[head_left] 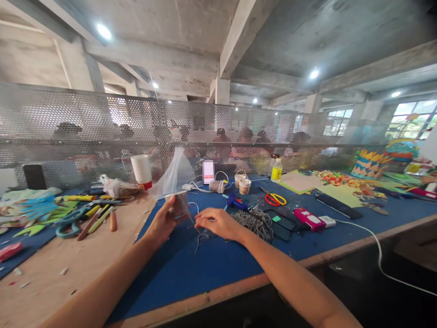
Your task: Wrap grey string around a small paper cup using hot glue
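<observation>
My left hand (163, 223) is closed around a small brownish cup (177, 204). Thin translucent plastic film (172, 175) rises from the cup in a loose, gathered tuft. Just to the right, the fingers of my right hand (215, 222) are pinched together near the cup's lower edge. What they grip is too small to make out; film and a thin white strand lie close to the fingertips. Below the hands, fine loose strands (201, 238) lie on the blue mat (177, 278). A heap of grey cord (257, 223) sits beside my right wrist.
Behind the hands stand a wound spool (217, 186), small cups (244, 185), a phone (208, 172) and a paper cup stack (141, 168). Right are a blue glue gun (235, 201), red-yellow scissors (275, 199) and a magenta box (309, 219). Blue-handled scissors (70, 222) lie left. A perforated screen (191, 123) closes the back.
</observation>
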A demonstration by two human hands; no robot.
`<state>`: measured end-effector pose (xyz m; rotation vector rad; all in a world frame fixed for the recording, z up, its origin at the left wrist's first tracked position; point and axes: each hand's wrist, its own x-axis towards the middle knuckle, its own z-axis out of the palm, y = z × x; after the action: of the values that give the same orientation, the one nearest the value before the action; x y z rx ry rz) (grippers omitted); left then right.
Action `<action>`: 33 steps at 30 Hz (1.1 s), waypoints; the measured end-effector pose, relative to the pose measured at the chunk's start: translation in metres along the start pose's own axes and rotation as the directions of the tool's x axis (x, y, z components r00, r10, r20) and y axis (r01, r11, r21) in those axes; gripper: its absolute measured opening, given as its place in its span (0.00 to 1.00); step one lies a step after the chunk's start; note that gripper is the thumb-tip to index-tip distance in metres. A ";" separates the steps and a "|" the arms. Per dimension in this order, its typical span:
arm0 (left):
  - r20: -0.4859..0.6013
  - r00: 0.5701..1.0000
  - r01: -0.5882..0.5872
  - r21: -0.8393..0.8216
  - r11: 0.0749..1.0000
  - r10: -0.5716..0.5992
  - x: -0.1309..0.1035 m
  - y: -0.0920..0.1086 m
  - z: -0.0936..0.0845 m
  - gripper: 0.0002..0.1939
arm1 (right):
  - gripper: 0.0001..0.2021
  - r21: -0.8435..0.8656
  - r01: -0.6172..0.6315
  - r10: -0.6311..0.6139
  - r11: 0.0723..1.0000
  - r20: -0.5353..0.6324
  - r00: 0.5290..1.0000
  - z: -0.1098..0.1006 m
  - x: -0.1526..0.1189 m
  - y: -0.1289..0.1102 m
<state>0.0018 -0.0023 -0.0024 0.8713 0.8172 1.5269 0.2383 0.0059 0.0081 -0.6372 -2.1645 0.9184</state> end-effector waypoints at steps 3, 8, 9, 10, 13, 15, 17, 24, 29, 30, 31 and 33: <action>0.049 0.999 0.018 -0.093 0.996 -0.014 -0.002 0.007 0.001 0.19 | 0.13 -0.383 -0.145 -0.003 0.912 -0.360 0.933 -0.028 0.006 0.005; 0.124 0.990 0.082 -0.129 0.988 -0.066 -0.003 0.009 0.000 0.19 | 0.12 -0.622 -0.549 0.214 0.558 -0.531 0.820 -0.082 0.008 0.023; 0.136 0.989 0.082 -0.128 0.988 -0.064 -0.003 0.008 -0.001 0.19 | 0.12 -0.670 -0.576 0.264 0.467 -0.516 0.815 -0.088 0.007 0.028; 0.149 0.987 0.082 -0.124 0.989 -0.063 -0.002 0.007 -0.002 0.19 | 0.13 -0.712 -0.586 0.314 0.387 -0.496 0.810 -0.092 0.006 0.033; 0.173 0.983 0.084 -0.107 0.991 -0.065 -0.001 0.005 -0.004 0.18 | 0.12 -0.748 -0.582 0.387 0.317 -0.458 0.800 -0.093 0.002 0.049; 0.180 0.981 0.090 -0.092 0.992 -0.073 -0.001 0.004 -0.003 0.19 | 0.15 -0.761 -0.578 0.414 0.294 -0.444 0.795 -0.089 0.001 0.057; 0.180 0.980 0.101 -0.080 0.992 -0.085 -0.002 0.003 -0.002 0.19 | 0.18 -0.772 -0.573 0.431 0.276 -0.434 0.791 -0.085 0.000 0.063; 0.177 0.980 0.111 -0.079 0.991 -0.095 -0.004 0.002 0.001 0.18 | 0.16 -0.794 -0.550 0.407 0.260 -0.426 0.808 -0.074 0.002 0.068; 0.172 0.980 0.115 -0.066 0.991 -0.102 -0.007 0.003 0.005 0.17 | 0.18 -0.781 -0.568 0.351 0.261 -0.471 0.809 -0.075 -0.003 0.068; 0.167 0.981 0.114 -0.062 0.992 -0.103 -0.008 0.003 0.006 0.17 | 0.19 -0.774 -0.572 0.336 0.271 -0.480 0.810 -0.077 -0.005 0.067; 0.162 0.981 0.114 -0.058 0.992 -0.104 -0.009 0.003 0.007 0.16 | 0.20 -0.765 -0.577 0.321 0.287 -0.491 0.810 -0.079 -0.006 0.066; 0.156 0.981 0.122 -0.050 0.991 -0.113 -0.010 0.003 0.008 0.16 | 0.19 -0.730 -0.594 0.293 0.337 -0.518 0.803 -0.083 -0.008 0.062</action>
<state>0.0083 -0.0125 0.0036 0.8692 0.6956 1.3565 0.3160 0.0745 -0.0001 -1.8497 -2.0625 -0.2203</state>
